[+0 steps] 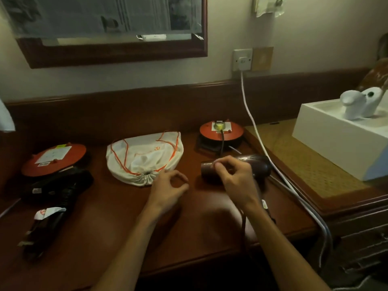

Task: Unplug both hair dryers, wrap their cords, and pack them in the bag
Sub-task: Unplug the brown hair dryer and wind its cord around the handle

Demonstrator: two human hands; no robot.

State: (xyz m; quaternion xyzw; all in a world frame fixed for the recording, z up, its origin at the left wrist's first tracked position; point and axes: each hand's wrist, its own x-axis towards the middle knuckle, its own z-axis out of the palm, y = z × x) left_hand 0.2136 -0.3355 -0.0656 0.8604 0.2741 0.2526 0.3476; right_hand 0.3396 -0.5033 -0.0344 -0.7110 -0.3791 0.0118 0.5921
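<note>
Right, both hands hover over the wooden desk (117, 223). The right hand (235, 177) sits on top of the dark red hair dryer (260, 164), fingers curled loosely, gripping nothing firmly that I can see. The left hand (168, 183) is empty, half-open, just beside the white drawstring bag (144, 156). The second hair dryer (58, 185), black, lies far left by an orange cord reel (53, 160). The red dryer's black cord (222, 141) runs to the other reel (221, 131), seemingly plugged in there. The danger: lift that dryer now and the cord drags the reel, or the white cable (252, 120) alongside snags. The barrel reads roughly "EXHD"; the reel stickers are illegible.
</note>
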